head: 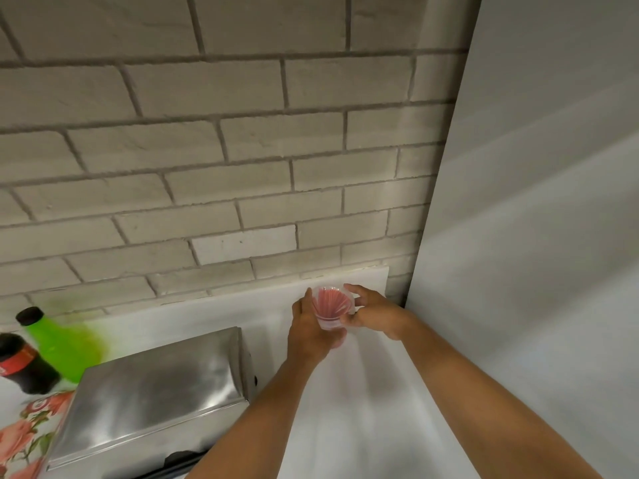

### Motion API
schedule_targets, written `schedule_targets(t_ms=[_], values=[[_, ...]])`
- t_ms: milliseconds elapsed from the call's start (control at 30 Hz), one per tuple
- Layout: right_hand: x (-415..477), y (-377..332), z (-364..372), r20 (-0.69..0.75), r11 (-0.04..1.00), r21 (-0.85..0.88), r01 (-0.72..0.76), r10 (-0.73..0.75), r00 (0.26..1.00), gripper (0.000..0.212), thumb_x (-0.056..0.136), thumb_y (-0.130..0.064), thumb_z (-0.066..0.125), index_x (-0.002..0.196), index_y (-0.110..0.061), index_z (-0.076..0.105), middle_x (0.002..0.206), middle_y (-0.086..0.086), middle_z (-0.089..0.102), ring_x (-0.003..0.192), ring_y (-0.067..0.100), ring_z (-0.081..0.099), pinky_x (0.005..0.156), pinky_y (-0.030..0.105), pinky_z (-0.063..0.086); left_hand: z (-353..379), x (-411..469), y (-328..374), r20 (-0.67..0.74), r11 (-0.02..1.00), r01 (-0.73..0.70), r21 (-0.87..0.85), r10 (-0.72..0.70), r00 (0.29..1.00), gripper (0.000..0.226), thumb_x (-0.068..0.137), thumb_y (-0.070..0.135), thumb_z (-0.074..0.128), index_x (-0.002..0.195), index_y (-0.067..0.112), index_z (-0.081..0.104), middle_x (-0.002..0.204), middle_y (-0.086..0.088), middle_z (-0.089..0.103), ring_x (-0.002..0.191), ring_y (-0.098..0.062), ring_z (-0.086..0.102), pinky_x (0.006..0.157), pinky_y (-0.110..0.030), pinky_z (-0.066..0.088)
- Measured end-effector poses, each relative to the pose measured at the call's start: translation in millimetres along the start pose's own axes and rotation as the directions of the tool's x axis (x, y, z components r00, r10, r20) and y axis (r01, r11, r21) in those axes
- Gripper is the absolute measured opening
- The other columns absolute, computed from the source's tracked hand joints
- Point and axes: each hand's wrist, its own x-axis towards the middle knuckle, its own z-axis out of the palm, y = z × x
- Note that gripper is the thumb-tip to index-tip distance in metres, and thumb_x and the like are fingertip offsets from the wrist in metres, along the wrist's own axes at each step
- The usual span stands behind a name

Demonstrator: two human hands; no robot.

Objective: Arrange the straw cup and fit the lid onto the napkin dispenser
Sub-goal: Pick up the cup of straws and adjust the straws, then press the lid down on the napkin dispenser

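A clear plastic straw cup (pixel 331 307) filled with pink-red straws stands on the white counter (pixel 363 392) near the back wall. My left hand (pixel 311 331) wraps its left side and base. My right hand (pixel 371 314) grips its right side and rim with thumb and fingers. The steel napkin dispenser (pixel 152 392) sits at lower left, its shiny curved top facing me and a dark opening at its front edge. I cannot tell its lid apart from the body.
A green bottle with a black cap (pixel 60 344) and a dark cola bottle (pixel 24 364) stand at far left. A floral-printed box (pixel 27 437) lies beside the dispenser. A brick wall (pixel 207 167) runs behind; a white panel (pixel 536 236) closes the right side.
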Motion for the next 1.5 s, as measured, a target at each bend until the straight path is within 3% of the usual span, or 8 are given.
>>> schedule_targets(t_ms=[233,400,633,833,933,1167,1267,1500], values=[[-2,-3,0,-0.013,0.999,-0.037,-0.011,0.011,1.0,0.096,0.088,-0.017,0.084,0.163,-0.031,0.026,0.154,0.009,0.051,0.126,0.023,0.055,0.096,0.029,0.044,-9,-13,14,0.039,0.997,0.013,0.078,-0.016,0.999,0.135,0.067,0.034,0.094,0.165,0.021,0.003,0.166,-0.008,0.02,0.143,-0.029,0.045,0.107,-0.039,0.05],[-24,-21,6,-0.147,0.984,-0.173,0.053,-0.079,0.986,0.106,0.084,-0.027,0.087,0.165,-0.029,0.02,0.166,0.006,0.033,0.15,0.028,0.036,0.115,0.04,0.038,-49,-47,35,0.054,0.998,0.025,0.051,-0.027,0.998,0.147,0.061,0.034,0.099,0.165,0.019,-0.004,0.169,-0.007,0.011,0.153,-0.03,0.03,0.116,-0.045,0.042],[-97,-80,73,-0.055,0.95,-0.175,0.259,-0.272,0.961,0.109,0.073,-0.037,0.092,0.16,-0.043,0.026,0.156,0.002,0.045,0.135,0.021,0.049,0.102,0.032,0.045,-173,-126,8,-0.033,0.995,0.015,0.103,-0.012,0.999,0.145,0.058,0.037,0.099,0.165,0.028,0.003,0.172,-0.002,0.007,0.154,-0.03,0.026,0.115,-0.048,0.043],[-106,-92,85,0.076,0.963,-0.166,0.213,-0.203,0.976,0.121,0.063,-0.046,0.098,0.157,-0.056,0.022,0.162,-0.004,0.035,0.143,0.03,0.047,0.102,0.047,0.055,-214,-133,0,-0.079,0.978,0.108,0.178,-0.095,0.992,0.144,0.056,0.035,0.099,0.164,0.035,0.004,0.172,0.004,0.009,0.153,-0.029,0.028,0.112,-0.048,0.047],[-122,-98,121,0.147,0.942,-0.223,0.252,-0.223,0.964,0.13,0.056,-0.05,0.099,0.157,-0.057,0.017,0.166,-0.004,0.03,0.146,0.02,0.04,0.108,0.036,0.045,-248,-162,-28,-0.097,0.951,0.102,0.293,-0.076,0.992,0.147,0.055,0.049,0.098,0.165,0.033,0.002,0.172,-0.004,0.007,0.155,-0.031,0.024,0.117,-0.047,0.041],[-147,-104,193,0.064,0.889,-0.347,0.3,-0.296,0.953,0.141,0.06,-0.044,0.098,0.162,-0.049,-0.001,0.16,0.003,0.029,0.143,0.024,0.039,0.105,0.033,0.045,-290,-206,-97,-0.122,0.911,0.124,0.394,-0.082,0.989,0.151,0.053,0.056,0.098,0.165,0.034,-0.001,0.173,-0.013,0.0,0.157,-0.038,0.013,0.121,-0.054,0.032],[-151,-102,211,0.043,0.885,-0.367,0.288,-0.293,0.955,0.141,0.061,-0.044,0.096,0.164,-0.043,0.0,0.168,0.006,0.016,0.152,0.026,0.028,0.115,0.041,0.041,-291,-216,-124,-0.118,0.933,0.102,0.344,-0.065,0.991,0.15,0.052,0.055,0.099,0.165,0.036,0.001,0.171,-0.019,0.002,0.155,-0.043,0.015,0.116,-0.055,0.036],[-147,-95,232,-0.005,0.888,-0.387,0.247,-0.27,0.963,0.126,0.069,-0.03,0.096,0.164,-0.042,0.014,0.164,0.009,0.022,0.147,0.026,0.036,0.1,0.033,0.053,-275,-218,-157,-0.068,0.983,0.062,0.175,-0.051,0.996,0.136,0.061,0.039,0.099,0.163,0.044,0.009,0.168,-0.015,0.012,0.139,-0.036,0.048,0.104,-0.043,0.052]])
